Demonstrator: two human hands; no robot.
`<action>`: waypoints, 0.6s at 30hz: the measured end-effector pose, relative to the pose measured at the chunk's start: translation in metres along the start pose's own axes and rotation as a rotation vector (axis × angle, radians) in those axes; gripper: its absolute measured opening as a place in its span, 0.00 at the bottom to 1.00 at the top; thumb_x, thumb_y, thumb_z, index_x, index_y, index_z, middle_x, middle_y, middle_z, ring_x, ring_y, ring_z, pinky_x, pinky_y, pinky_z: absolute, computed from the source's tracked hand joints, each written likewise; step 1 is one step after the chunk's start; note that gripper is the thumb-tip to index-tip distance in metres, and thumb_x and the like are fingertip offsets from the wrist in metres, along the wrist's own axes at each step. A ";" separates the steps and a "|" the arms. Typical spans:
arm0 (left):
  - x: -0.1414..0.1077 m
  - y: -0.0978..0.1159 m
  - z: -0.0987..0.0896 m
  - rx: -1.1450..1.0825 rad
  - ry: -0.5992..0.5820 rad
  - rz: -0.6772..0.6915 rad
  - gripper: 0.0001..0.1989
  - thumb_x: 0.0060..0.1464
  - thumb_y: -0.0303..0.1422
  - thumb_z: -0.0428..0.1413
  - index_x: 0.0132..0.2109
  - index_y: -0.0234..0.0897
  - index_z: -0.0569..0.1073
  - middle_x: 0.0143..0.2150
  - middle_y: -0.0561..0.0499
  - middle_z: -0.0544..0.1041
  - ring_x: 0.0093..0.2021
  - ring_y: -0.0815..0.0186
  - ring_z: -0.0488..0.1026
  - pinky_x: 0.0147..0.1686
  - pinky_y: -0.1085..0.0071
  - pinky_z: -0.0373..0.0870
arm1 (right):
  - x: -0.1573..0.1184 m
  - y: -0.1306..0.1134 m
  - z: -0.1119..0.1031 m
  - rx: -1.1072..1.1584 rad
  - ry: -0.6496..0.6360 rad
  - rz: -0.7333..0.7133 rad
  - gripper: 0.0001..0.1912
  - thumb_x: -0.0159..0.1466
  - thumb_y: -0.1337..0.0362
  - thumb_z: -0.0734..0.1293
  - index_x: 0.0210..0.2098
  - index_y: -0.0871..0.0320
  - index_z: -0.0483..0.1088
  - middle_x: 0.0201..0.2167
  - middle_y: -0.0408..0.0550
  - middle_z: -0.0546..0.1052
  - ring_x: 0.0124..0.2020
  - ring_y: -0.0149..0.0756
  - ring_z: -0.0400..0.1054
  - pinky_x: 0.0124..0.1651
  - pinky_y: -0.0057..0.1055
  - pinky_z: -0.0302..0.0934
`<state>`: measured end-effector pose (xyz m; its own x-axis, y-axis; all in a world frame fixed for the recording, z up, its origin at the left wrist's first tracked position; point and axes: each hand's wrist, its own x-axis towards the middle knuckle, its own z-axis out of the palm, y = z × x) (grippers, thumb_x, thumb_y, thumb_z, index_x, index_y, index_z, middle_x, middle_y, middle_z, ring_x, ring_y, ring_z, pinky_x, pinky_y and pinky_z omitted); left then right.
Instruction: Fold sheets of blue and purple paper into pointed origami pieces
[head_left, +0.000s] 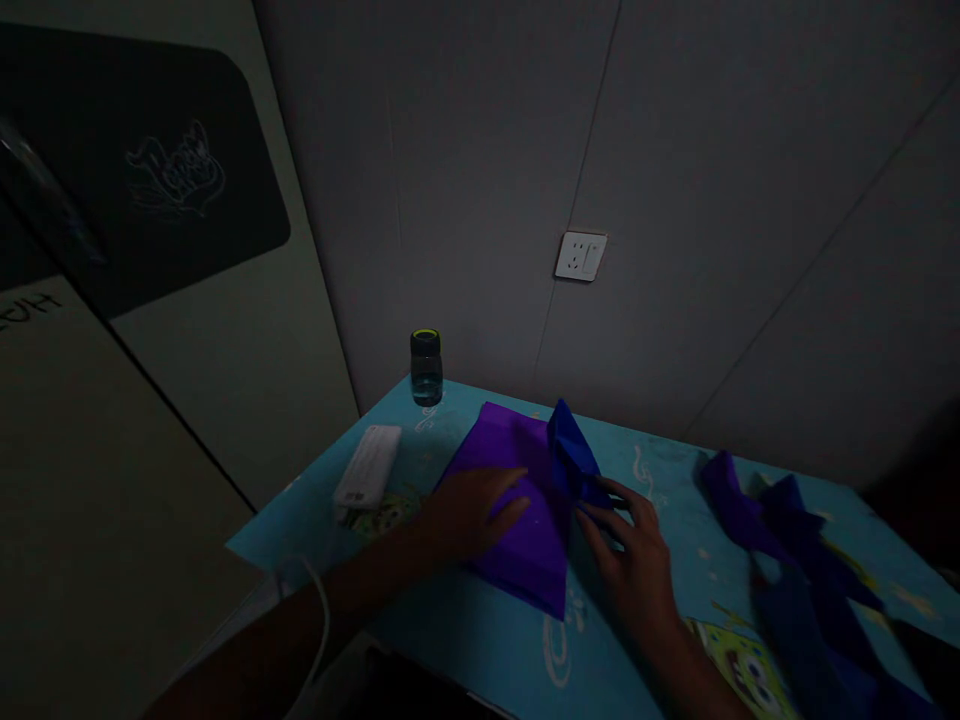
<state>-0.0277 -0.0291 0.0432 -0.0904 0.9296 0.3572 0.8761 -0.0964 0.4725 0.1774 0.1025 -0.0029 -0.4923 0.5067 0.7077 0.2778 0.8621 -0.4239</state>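
Note:
A flat purple fabric piece (517,540), looking like a stack or a folded bag, lies on the table in front of me. My left hand (476,510) rests over its left side, thumb and fingers apart, holding nothing. At its right edge, a blue folded fabric piece (571,445) stands up with its point toward the wall. My right hand (634,535) pinches the lower right end of this blue piece between thumb and fingers. The dim light hides whether the blue piece is joined to the purple one.
Crumpled purple and blue fabric pieces (795,530) lie at the right. A white box-like pack (369,465) is at the left, and a dark-lidded bottle (426,370) stands at the back corner. The blue patterned tabletop (667,480) meets a wall with a socket (581,256).

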 end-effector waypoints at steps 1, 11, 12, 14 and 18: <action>0.013 0.007 0.009 -0.082 0.050 -0.015 0.23 0.63 0.40 0.49 0.62 0.39 0.64 0.54 0.42 0.76 0.52 0.57 0.74 0.53 0.58 0.70 | 0.000 -0.002 0.001 0.005 0.015 -0.012 0.10 0.65 0.59 0.65 0.39 0.53 0.78 0.53 0.56 0.70 0.52 0.50 0.65 0.50 0.51 0.65; 0.053 -0.016 0.069 -0.468 0.134 -0.060 0.28 0.61 0.31 0.46 0.67 0.39 0.52 0.36 0.49 0.77 0.35 0.64 0.75 0.37 0.68 0.73 | -0.002 -0.017 0.014 0.120 -0.073 0.130 0.12 0.66 0.59 0.64 0.41 0.53 0.80 0.65 0.55 0.56 0.63 0.56 0.54 0.58 0.57 0.58; 0.051 -0.019 0.070 -0.482 0.142 -0.069 0.28 0.61 0.30 0.46 0.67 0.39 0.51 0.35 0.49 0.76 0.34 0.64 0.75 0.36 0.68 0.72 | -0.002 -0.018 0.014 0.144 -0.095 0.149 0.14 0.67 0.58 0.63 0.41 0.53 0.80 0.66 0.55 0.56 0.64 0.55 0.54 0.60 0.57 0.57; 0.050 -0.023 0.072 -0.501 0.144 -0.086 0.30 0.60 0.28 0.47 0.68 0.39 0.49 0.33 0.51 0.75 0.30 0.66 0.73 0.33 0.70 0.71 | -0.001 -0.020 0.012 0.179 -0.099 0.203 0.17 0.68 0.57 0.60 0.42 0.54 0.79 0.66 0.54 0.56 0.64 0.55 0.53 0.61 0.58 0.54; 0.050 -0.027 0.070 -0.477 0.121 -0.113 0.34 0.58 0.24 0.47 0.69 0.38 0.46 0.25 0.58 0.65 0.23 0.69 0.65 0.26 0.74 0.62 | 0.002 -0.015 0.006 0.271 -0.059 0.317 0.17 0.68 0.55 0.60 0.43 0.53 0.78 0.64 0.54 0.60 0.62 0.53 0.58 0.59 0.54 0.58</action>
<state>-0.0224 0.0447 -0.0083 -0.2514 0.8983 0.3603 0.5458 -0.1758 0.8192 0.1674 0.0903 0.0020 -0.4665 0.7377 0.4881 0.1996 0.6254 -0.7544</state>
